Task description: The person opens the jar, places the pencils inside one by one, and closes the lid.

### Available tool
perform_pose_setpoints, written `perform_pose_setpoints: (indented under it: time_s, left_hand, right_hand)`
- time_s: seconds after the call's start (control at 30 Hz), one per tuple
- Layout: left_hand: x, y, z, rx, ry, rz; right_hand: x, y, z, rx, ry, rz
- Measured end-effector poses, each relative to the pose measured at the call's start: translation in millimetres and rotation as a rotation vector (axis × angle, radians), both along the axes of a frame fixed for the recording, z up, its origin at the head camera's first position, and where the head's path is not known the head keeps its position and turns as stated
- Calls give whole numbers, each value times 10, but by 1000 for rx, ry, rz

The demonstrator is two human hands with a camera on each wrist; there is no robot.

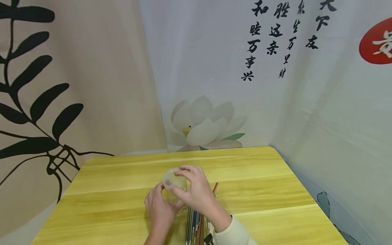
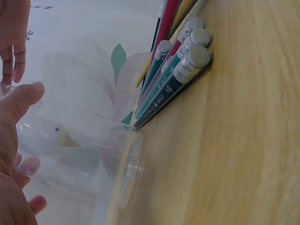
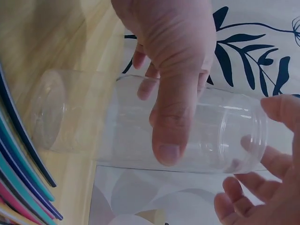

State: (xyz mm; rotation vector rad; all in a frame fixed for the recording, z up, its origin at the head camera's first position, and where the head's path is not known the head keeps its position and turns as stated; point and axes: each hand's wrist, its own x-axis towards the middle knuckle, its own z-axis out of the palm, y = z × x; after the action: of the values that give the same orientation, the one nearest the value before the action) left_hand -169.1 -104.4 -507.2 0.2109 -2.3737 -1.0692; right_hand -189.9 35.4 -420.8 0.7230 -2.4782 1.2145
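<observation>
A clear plastic jar (image 1: pixel 176 194) stands near the middle of the table, upright on its base. My left hand (image 1: pixel 159 207) grips its body, with the thumb (image 3: pixel 173 126) laid across the near wall in the right wrist view. At the top, my right hand (image 1: pixel 196 190) spans the round rim, thumb on one side and curved fingers (image 3: pixel 272 161) on the other. Just right of the jar lies a bundle of pencils (image 1: pixel 193 224), partly hidden under the right forearm. Eraser ends of the pencils (image 2: pixel 187 65) show in the left wrist view.
The yellow wood-grain table (image 1: pixel 260 190) reaches back to a curtain (image 1: pixel 208 68) printed with a lotus and dark characters. A leaf-patterned curtain (image 1: pixel 101 85) hangs at the left. One red pencil end (image 1: pixel 215 187) sticks out beyond the right wrist.
</observation>
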Motion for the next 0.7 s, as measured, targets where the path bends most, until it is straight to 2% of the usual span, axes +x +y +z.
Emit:
perform_pose_setpoints:
  time_s: [0.13, 0.3, 0.7]
  left_hand:
    - [1, 11, 8, -2, 11, 2]
    - [8, 17, 22, 26, -13, -3]
    - [-2, 7, 12, 13, -17, 5]
  right_hand:
    - [7, 8, -17, 8, 48, 9]
    - [11, -6, -58, -8, 68, -31]
    - [-6, 0, -30, 2, 31, 21]
